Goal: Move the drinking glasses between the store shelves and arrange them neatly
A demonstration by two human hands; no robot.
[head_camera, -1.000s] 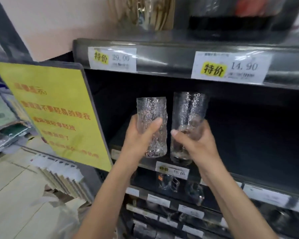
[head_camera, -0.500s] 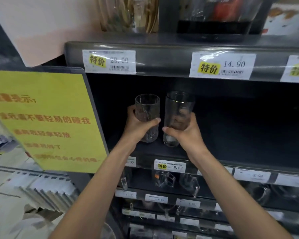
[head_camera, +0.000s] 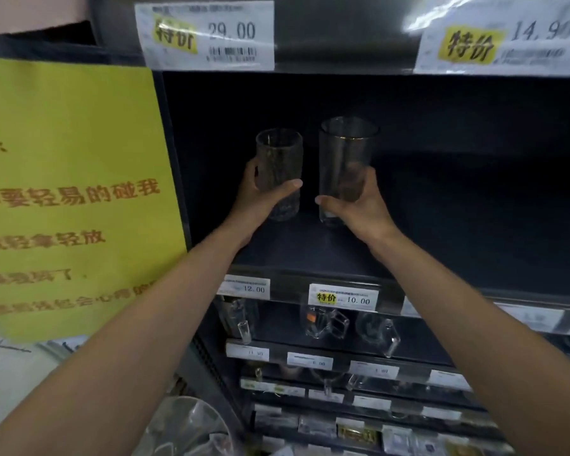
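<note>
Two clear drinking glasses stand upright side by side deep in the dark shelf bay. My left hand grips the shorter textured glass around its lower half. The taller glass with a thin gold rim line is held near its base by my right hand. Both glass bases are at or just above the shelf surface; contact cannot be told. A small gap separates the two glasses.
A large yellow notice sign hangs at the left of the shelf. Price tags line the shelf above. Lower shelves hold glass mugs and more tags. The shelf bay extends dark to the right.
Both hands have carried the glasses farther back into the shelf bay and lower toward its surface. The view has moved closer to the shelf.
</note>
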